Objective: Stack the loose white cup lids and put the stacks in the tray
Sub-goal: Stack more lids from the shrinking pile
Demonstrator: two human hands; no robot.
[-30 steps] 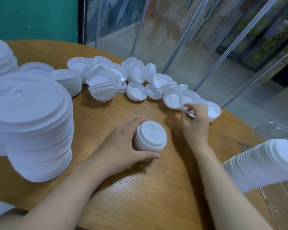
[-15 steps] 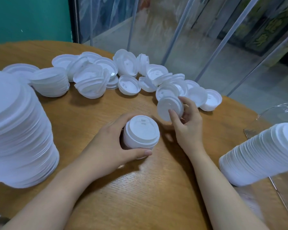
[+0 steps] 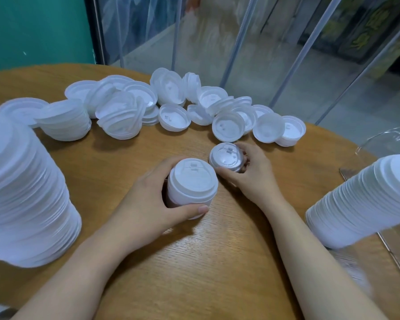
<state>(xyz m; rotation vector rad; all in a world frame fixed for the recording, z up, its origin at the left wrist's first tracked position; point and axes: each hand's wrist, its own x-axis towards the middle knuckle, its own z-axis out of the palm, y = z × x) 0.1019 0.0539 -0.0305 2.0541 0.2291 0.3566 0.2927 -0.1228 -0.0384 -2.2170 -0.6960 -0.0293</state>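
My left hand grips a short stack of white lids standing on the round wooden table, thumb in front and fingers behind it. Just to its right, my right hand holds a single white lid, top face up, close to the stack. Several loose white lids lie scattered along the table's far side, some face down, some nested in small piles. A clear tray shows at the right edge, with a long stack of lids lying in front of it.
A tall stack of larger white lids stands at the left, near the table's edge. Glass panels with metal frames rise behind the table, and a teal wall is at the back left.
My right hand picked one lid from the far pile, drew it toward me and turned it top face up beside the stack. The left hand kept its grip on the stack.
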